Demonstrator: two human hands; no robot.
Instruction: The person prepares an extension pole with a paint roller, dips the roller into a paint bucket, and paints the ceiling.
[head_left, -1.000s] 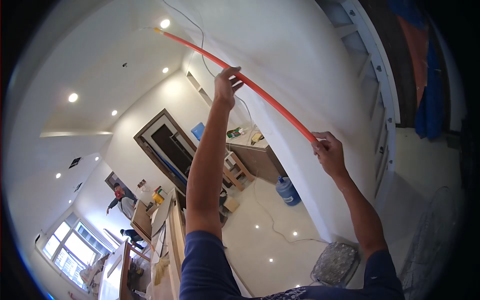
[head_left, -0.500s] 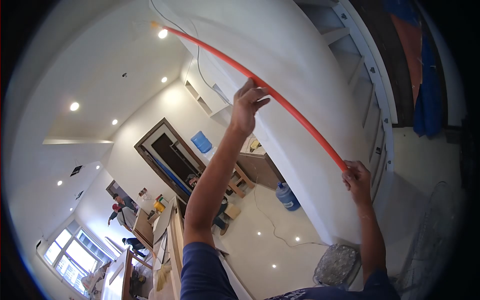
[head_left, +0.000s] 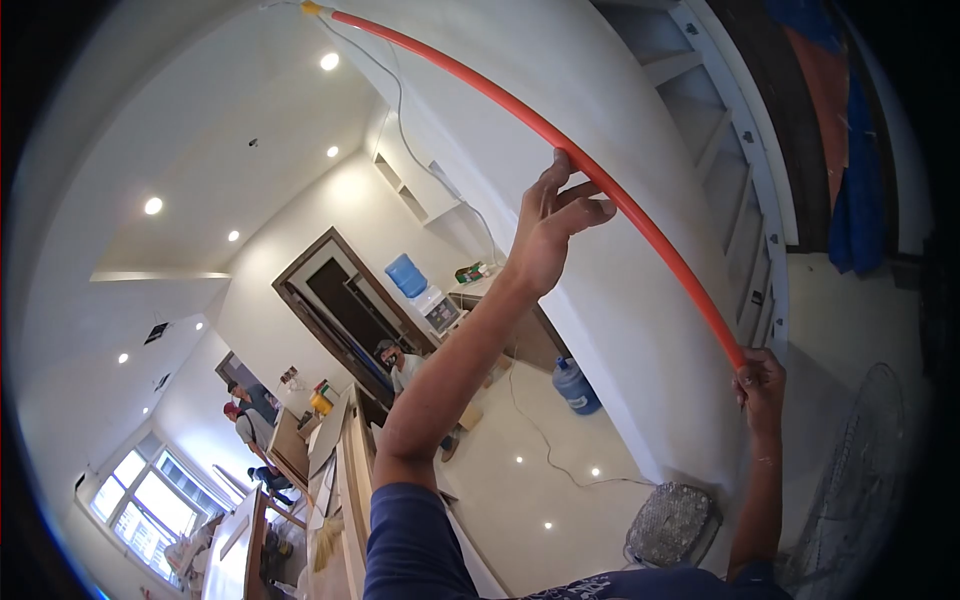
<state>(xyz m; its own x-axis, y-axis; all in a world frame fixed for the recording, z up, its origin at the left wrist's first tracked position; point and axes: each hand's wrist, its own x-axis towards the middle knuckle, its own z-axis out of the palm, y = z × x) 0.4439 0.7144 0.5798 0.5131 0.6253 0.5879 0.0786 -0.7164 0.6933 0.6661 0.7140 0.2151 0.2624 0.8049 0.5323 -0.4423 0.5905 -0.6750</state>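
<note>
A long orange-red pole (head_left: 655, 240) bows diagonally across the view, with a yellow fitting (head_left: 311, 8) at its upper far end; whatever lies beyond that fitting is too faint to name. My right hand (head_left: 760, 385) is closed around the pole's lower end. Farther up, my left hand (head_left: 550, 225) is raised with fingers spread, its fingertips against the pole's underside and not wrapped round it. Behind the pole stretches a smooth white wall surface (head_left: 590, 300).
White shelving (head_left: 715, 140) stands at right, above a clear-bladed fan-like shape (head_left: 850, 480). A blue water bottle (head_left: 575, 388) and a bubble-wrapped bundle (head_left: 672, 525) rest on the floor. Several people are farther back, one person (head_left: 402, 368) by the doorway. Cluttered workbenches (head_left: 235, 550) fill the lower left.
My left hand has moved right and down along with the pole. My right hand has shifted right and slightly down, still gripping the lower end.
</note>
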